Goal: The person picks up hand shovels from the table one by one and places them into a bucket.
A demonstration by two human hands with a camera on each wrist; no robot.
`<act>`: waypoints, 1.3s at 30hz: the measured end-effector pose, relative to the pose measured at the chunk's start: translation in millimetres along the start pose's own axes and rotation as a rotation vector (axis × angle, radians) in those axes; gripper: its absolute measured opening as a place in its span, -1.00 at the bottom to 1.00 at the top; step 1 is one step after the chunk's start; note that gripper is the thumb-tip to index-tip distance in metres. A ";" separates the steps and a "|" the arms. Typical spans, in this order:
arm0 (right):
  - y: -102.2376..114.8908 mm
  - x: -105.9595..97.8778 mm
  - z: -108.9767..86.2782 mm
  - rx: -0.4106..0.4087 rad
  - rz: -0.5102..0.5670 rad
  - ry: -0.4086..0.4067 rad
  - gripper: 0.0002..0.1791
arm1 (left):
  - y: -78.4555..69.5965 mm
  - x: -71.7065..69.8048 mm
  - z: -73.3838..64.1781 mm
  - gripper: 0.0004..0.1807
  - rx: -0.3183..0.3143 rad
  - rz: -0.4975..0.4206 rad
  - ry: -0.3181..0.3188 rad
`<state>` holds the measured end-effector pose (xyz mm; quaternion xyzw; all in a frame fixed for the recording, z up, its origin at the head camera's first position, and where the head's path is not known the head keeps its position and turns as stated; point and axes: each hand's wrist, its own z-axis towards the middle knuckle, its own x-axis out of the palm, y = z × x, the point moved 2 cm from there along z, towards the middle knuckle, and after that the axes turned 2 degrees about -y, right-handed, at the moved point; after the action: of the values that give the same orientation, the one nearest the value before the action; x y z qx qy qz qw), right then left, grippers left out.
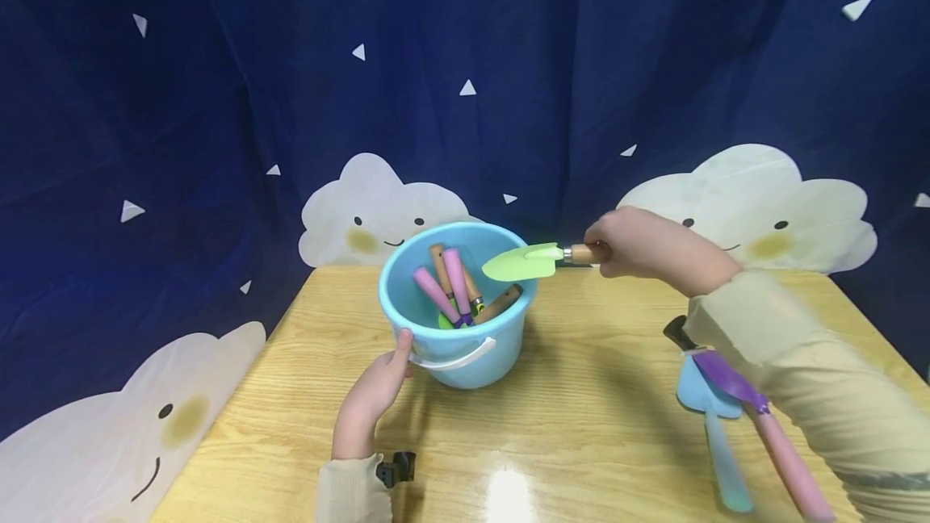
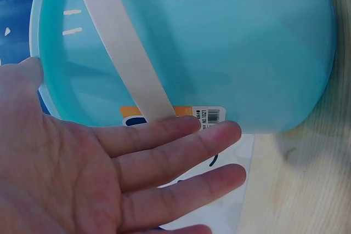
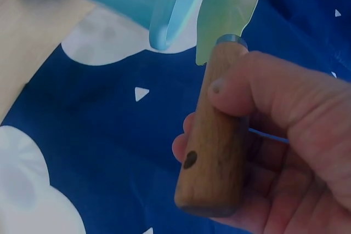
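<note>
A light blue bucket (image 1: pixel 475 357) with a white handle (image 1: pixel 458 360) stands on the table. Several hand tools with pink handles (image 1: pixel 456 281) and wooden handles lie inside it; their heads are mostly hidden. My left hand (image 1: pixel 378 382) holds the bucket's near-left rim, thumb at the rim, the other fingers stretched along the outer wall (image 2: pixel 236 53). My right hand (image 1: pixel 632 244) grips the wooden handle (image 3: pixel 219 124) of a green trowel (image 1: pixel 523 262). The trowel's blade points left, above the right part of the bucket's opening.
To the right on the wooden table (image 1: pixel 581 442) lie a blue tool (image 1: pixel 726 458) and a purple tool with a pink handle (image 1: pixel 792 462), overlapping, partly under my right sleeve. A dark blue curtain (image 1: pixel 465 23) with white clouds hangs behind the table.
</note>
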<state>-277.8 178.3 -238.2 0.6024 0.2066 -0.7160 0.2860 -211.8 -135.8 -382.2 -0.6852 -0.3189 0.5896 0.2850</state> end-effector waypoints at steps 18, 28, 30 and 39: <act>21.1 9.8 22.4 0.024 -0.022 0.065 -0.74 | 1.3 -0.5 3.0 -0.08 0.019 0.055 -0.010; 34.0 24.4 38.3 0.074 -0.022 0.157 -0.74 | -0.6 -3.0 2.5 -0.04 -0.013 0.063 0.009; 37.3 28.0 43.2 0.072 -0.017 0.171 -0.75 | -1.1 -4.2 2.4 -0.05 -0.009 0.063 0.016; 58.2 43.7 64.7 -0.010 -0.107 0.231 -0.72 | 0.6 -5.6 3.2 -0.08 0.012 0.040 0.051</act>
<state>-292.4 86.0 -266.0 0.6675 0.2738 -0.6549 0.2248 -215.5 -140.5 -379.5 -0.7045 -0.2941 0.5794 0.2855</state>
